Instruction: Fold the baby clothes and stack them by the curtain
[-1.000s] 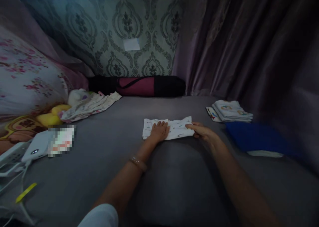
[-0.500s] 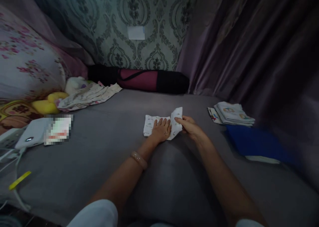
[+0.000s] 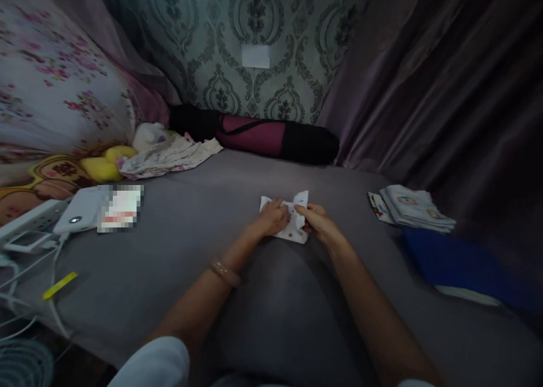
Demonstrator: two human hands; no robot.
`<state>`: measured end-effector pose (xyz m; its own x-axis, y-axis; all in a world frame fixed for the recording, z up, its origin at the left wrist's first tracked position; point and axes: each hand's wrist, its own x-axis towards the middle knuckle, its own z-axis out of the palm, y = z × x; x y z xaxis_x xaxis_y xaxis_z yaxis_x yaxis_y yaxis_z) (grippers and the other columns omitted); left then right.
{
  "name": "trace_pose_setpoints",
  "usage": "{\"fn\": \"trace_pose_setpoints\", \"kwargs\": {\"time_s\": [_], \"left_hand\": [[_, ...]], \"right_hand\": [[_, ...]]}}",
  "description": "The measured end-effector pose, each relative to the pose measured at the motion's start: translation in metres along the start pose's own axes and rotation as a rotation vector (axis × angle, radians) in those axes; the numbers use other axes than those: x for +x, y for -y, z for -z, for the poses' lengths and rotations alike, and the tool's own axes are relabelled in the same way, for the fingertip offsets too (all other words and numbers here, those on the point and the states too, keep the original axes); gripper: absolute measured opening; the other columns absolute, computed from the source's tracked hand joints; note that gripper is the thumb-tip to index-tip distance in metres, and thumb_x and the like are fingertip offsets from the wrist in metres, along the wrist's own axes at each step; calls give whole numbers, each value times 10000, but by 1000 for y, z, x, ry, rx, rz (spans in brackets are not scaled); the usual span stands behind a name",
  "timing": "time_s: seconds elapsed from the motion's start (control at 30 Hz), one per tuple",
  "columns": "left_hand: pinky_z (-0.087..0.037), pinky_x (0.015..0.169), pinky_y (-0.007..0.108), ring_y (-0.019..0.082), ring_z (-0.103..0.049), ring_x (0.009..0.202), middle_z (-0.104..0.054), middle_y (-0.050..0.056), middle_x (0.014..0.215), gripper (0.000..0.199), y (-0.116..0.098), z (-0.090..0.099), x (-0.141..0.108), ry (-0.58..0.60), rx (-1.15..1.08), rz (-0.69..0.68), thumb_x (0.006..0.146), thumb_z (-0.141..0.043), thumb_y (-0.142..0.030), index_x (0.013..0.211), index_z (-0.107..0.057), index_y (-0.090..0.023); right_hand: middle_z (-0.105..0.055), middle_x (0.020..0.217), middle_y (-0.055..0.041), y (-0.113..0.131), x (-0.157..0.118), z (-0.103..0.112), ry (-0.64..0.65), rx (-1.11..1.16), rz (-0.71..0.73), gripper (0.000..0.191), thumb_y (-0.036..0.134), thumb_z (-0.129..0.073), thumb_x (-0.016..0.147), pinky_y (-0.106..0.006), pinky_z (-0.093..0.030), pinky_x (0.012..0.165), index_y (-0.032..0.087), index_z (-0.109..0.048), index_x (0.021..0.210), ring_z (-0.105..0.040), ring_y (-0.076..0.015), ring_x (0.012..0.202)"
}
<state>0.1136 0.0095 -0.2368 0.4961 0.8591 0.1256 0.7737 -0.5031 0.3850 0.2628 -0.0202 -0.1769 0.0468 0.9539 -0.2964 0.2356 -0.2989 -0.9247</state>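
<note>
A small white patterned cloth [image 3: 292,232] lies on the grey bed sheet between my hands, partly folded, with one corner standing up. My left hand [image 3: 275,217] rests on the cloth's left part, its fingers bent and drawn together; whether they grip any fabric cannot be made out. The right part of the cloth is pinched between thumb and fingers of my right hand [image 3: 316,220]. A bracelet circles my left forearm.
Folded cloths [image 3: 418,206] and a blue item [image 3: 458,259] lie at right. A black and maroon roll [image 3: 254,133] lies along the wall. At left are a crumpled cloth [image 3: 173,156], yellow plush [image 3: 106,163], white device [image 3: 82,209], cables and a yellow strip [image 3: 60,286].
My left hand has gone from lying flat with spread fingers to bent fingers on the cloth. The cloth's right part is now folded inward at my right hand. The view has shifted left.
</note>
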Motion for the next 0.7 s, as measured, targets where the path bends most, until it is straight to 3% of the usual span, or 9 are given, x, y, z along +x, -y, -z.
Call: {"fn": "trace_pose_setpoints", "kwargs": {"time_s": [0.13,0.23,0.37,0.53,0.63,0.7], "left_hand": [[-398,998,386,248,-541,1121,-608,121,1177,317,37,10,-21,-166,-61,129,894,-421,-249,1102,-648,-174],[-436,913,347,210,-591,957,-671,77,963,298,52,9,-31,-201,-157,249,875,-449,-246,1043,-687,-183],[-452,775,279,170,-583,810,-669,36,809,312,55,6,-32,-243,-311,294,876,-443,-312,919,-712,-161],[-424,718,263,162,-549,750,-598,25,685,403,55,4,-31,-281,-331,312,894,-389,-373,706,-668,-151],[-417,708,265,167,-552,754,-600,41,716,461,54,7,-34,-296,-359,350,915,-327,-402,687,-640,-154],[-416,688,266,173,-560,749,-607,52,730,501,52,10,-35,-294,-406,379,925,-290,-433,696,-636,-152]], "right_hand": [[-425,433,83,-5,8,-21,22,-139,33,82,199,-512,779,-177,-253,353,178,-539,705,-346,-62,333],[-516,499,53,-9,19,-43,26,-394,95,72,215,-540,748,-185,-302,392,175,-599,758,-419,-72,362],[-662,688,-27,-8,26,-63,-29,-676,177,183,313,-559,763,-194,-377,507,180,-645,855,-606,-137,606],[-705,926,-110,-2,21,-80,6,-813,180,316,408,-492,851,-222,-433,639,160,-651,963,-656,-192,829],[-709,912,-152,0,17,-87,33,-818,161,390,427,-413,913,-247,-455,699,127,-659,954,-666,-203,831],[-712,853,-160,2,17,-87,90,-722,108,454,409,-325,952,-257,-475,658,107,-661,911,-670,-189,715]]}}
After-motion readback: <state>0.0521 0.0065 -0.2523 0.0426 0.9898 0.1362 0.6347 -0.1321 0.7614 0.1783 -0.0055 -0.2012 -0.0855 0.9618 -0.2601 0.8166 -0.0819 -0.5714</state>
